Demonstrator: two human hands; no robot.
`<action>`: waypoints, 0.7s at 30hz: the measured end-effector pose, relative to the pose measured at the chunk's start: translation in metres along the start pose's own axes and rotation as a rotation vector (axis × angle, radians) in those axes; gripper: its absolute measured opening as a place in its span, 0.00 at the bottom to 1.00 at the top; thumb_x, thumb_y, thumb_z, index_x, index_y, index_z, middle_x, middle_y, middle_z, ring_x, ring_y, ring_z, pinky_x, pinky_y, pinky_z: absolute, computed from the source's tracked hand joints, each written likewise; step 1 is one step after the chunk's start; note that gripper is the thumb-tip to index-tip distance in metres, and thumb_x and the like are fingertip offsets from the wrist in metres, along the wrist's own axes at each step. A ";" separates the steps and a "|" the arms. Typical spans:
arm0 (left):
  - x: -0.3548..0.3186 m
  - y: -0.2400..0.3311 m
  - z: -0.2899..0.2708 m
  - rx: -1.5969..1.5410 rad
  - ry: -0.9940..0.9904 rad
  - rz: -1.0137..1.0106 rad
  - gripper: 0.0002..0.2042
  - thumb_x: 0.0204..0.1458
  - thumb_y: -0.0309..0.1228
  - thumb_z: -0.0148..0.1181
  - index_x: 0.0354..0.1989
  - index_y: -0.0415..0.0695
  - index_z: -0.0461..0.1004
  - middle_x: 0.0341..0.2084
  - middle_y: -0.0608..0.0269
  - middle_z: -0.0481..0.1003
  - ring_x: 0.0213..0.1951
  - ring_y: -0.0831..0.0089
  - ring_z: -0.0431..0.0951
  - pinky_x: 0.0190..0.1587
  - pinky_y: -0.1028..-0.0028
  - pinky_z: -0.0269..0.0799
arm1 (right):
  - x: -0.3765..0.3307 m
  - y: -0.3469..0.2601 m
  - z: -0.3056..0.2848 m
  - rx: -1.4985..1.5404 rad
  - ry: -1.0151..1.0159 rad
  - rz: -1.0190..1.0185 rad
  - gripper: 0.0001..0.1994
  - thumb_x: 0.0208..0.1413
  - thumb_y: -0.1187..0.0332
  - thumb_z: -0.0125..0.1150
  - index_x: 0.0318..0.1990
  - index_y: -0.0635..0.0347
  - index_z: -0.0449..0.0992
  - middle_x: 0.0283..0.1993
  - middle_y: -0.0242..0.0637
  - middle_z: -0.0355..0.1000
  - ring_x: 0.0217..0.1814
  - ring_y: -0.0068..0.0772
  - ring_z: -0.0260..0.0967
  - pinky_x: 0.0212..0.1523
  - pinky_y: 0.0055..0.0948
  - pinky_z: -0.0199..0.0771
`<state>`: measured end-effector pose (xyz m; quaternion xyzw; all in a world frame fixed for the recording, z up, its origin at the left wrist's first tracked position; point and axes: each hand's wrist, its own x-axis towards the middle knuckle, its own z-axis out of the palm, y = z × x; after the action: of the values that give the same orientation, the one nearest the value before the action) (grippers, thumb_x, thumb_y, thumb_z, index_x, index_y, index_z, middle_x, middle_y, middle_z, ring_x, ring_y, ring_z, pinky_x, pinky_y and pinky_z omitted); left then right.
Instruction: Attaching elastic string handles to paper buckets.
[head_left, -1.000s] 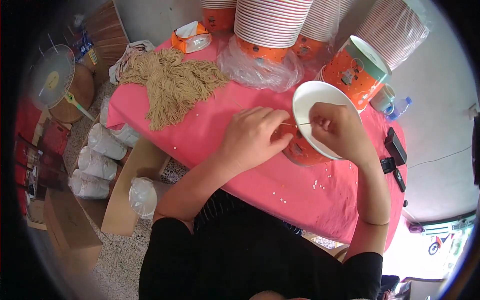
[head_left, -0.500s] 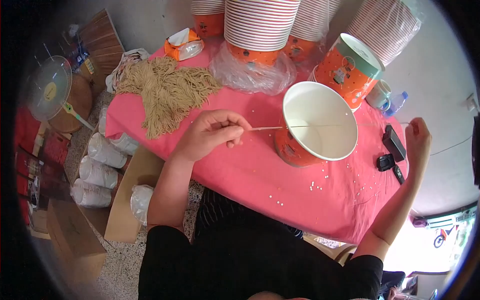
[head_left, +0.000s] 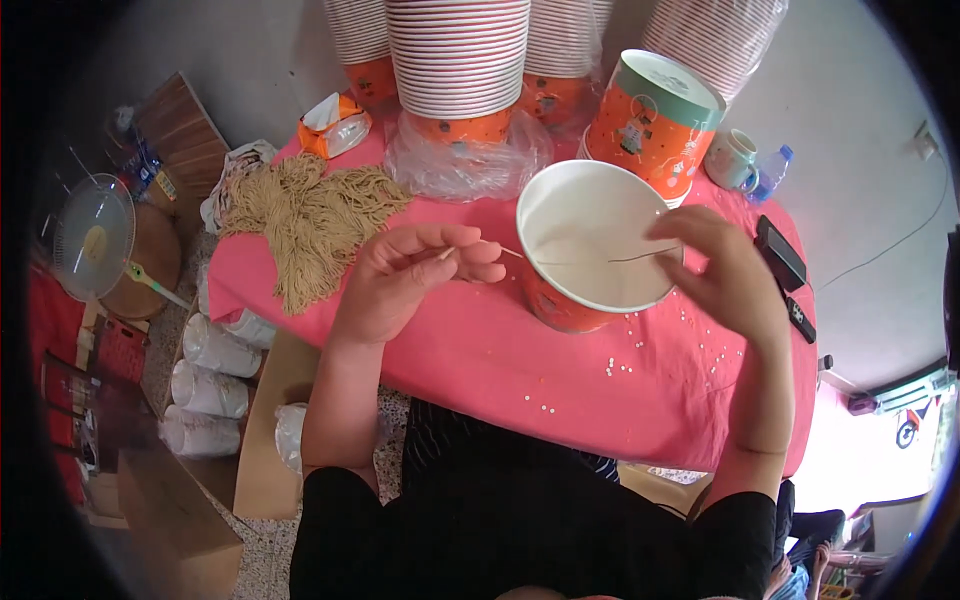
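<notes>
My left hand (head_left: 415,275) is above the pink tabletop, left of a large paper tub (head_left: 570,312). Its thumb and forefinger pinch a thin strand (head_left: 512,252), pale near the fingers and dark farther right, which stretches across the tub's mouth. Over the tub's right rim, my right hand (head_left: 720,275) is curved around the strand's dark end, slightly blurred. A gap shows between its thumb and fingers. White inside and orange outside, the tub leans a little toward me. Small white beads (head_left: 615,368) lie scattered in front of it.
Behind stand tall stacks of paper tubs (head_left: 460,60) in clear plastic and an upturned tub (head_left: 650,130). Tan yarn (head_left: 310,225) lies at left. A mug (head_left: 730,160), a bottle (head_left: 772,175) and a black device (head_left: 780,255) line the right side.
My right hand has come from the far right back to the tub's rim. The left hand stays near the tub's left side, its outer fingers straighter. The whole view has shifted slightly.
</notes>
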<state>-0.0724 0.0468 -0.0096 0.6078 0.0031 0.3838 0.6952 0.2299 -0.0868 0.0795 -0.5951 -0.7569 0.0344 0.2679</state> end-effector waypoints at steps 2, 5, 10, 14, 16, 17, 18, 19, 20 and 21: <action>0.009 0.001 0.003 -0.064 0.033 0.013 0.13 0.63 0.23 0.47 0.53 0.34 0.72 0.47 0.47 0.78 0.45 0.57 0.81 0.49 0.64 0.78 | 0.010 0.010 0.013 -0.092 -0.117 -0.172 0.15 0.45 0.75 0.64 0.43 0.62 0.77 0.47 0.44 0.74 0.52 0.44 0.71 0.57 0.39 0.68; 0.018 0.005 -0.002 -0.074 0.016 0.007 0.11 0.63 0.24 0.49 0.49 0.34 0.74 0.41 0.52 0.79 0.39 0.65 0.82 0.46 0.70 0.77 | 0.022 0.020 0.022 -0.231 -0.182 -0.135 0.10 0.46 0.71 0.64 0.38 0.60 0.78 0.38 0.42 0.76 0.47 0.44 0.73 0.57 0.41 0.67; 0.043 0.006 0.012 0.413 0.188 0.122 0.08 0.61 0.27 0.54 0.40 0.35 0.78 0.36 0.63 0.75 0.37 0.79 0.73 0.40 0.78 0.71 | 0.032 0.006 0.014 -0.181 -0.193 -0.103 0.05 0.48 0.71 0.63 0.32 0.62 0.78 0.30 0.42 0.76 0.39 0.43 0.75 0.50 0.40 0.70; 0.061 -0.002 0.020 0.524 0.146 0.186 0.08 0.61 0.25 0.55 0.41 0.35 0.78 0.36 0.63 0.76 0.39 0.80 0.74 0.40 0.78 0.73 | 0.040 -0.014 0.008 0.198 -0.075 -0.030 0.04 0.50 0.75 0.62 0.34 0.63 0.77 0.26 0.40 0.75 0.30 0.35 0.74 0.33 0.30 0.72; 0.064 -0.004 0.024 0.369 0.154 0.012 0.09 0.61 0.25 0.54 0.44 0.34 0.77 0.31 0.63 0.77 0.33 0.80 0.76 0.38 0.78 0.74 | 0.047 -0.020 0.008 0.382 -0.077 -0.039 0.05 0.52 0.73 0.61 0.35 0.65 0.77 0.26 0.41 0.74 0.27 0.35 0.74 0.31 0.31 0.72; 0.066 -0.002 0.027 0.373 0.146 0.014 0.09 0.61 0.25 0.54 0.44 0.34 0.77 0.31 0.63 0.77 0.33 0.80 0.76 0.38 0.78 0.74 | 0.049 -0.024 0.011 0.407 -0.041 -0.035 0.05 0.52 0.74 0.61 0.36 0.64 0.77 0.25 0.41 0.73 0.26 0.33 0.73 0.30 0.30 0.71; 0.067 0.000 0.030 0.291 0.132 -0.042 0.11 0.61 0.25 0.54 0.48 0.34 0.74 0.29 0.63 0.77 0.30 0.80 0.76 0.36 0.78 0.73 | 0.049 -0.026 0.013 0.433 -0.006 -0.031 0.06 0.52 0.74 0.61 0.37 0.64 0.77 0.24 0.40 0.73 0.26 0.32 0.72 0.29 0.30 0.70; 0.067 0.001 0.032 0.211 0.121 -0.099 0.13 0.61 0.26 0.55 0.53 0.34 0.72 0.26 0.62 0.77 0.27 0.80 0.75 0.35 0.78 0.73 | 0.050 -0.025 0.016 0.448 -0.009 -0.054 0.07 0.52 0.74 0.61 0.39 0.63 0.77 0.23 0.39 0.72 0.25 0.30 0.70 0.28 0.29 0.69; 0.066 0.003 0.033 0.219 0.119 -0.100 0.13 0.61 0.26 0.55 0.53 0.34 0.72 0.26 0.62 0.77 0.27 0.80 0.75 0.35 0.78 0.73 | 0.049 -0.023 0.023 0.452 -0.003 -0.058 0.07 0.52 0.74 0.61 0.39 0.63 0.77 0.23 0.39 0.72 0.25 0.30 0.70 0.28 0.29 0.69; 0.065 0.004 0.033 0.174 0.079 -0.123 0.17 0.61 0.27 0.55 0.57 0.35 0.67 0.26 0.62 0.77 0.27 0.80 0.75 0.34 0.79 0.72 | 0.048 -0.019 0.031 0.491 0.032 -0.072 0.08 0.52 0.74 0.61 0.41 0.62 0.77 0.22 0.39 0.71 0.24 0.30 0.70 0.28 0.29 0.69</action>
<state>-0.0130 0.0541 0.0323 0.6490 0.1012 0.3624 0.6612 0.1922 -0.0402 0.0779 -0.4854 -0.7420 0.1984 0.4177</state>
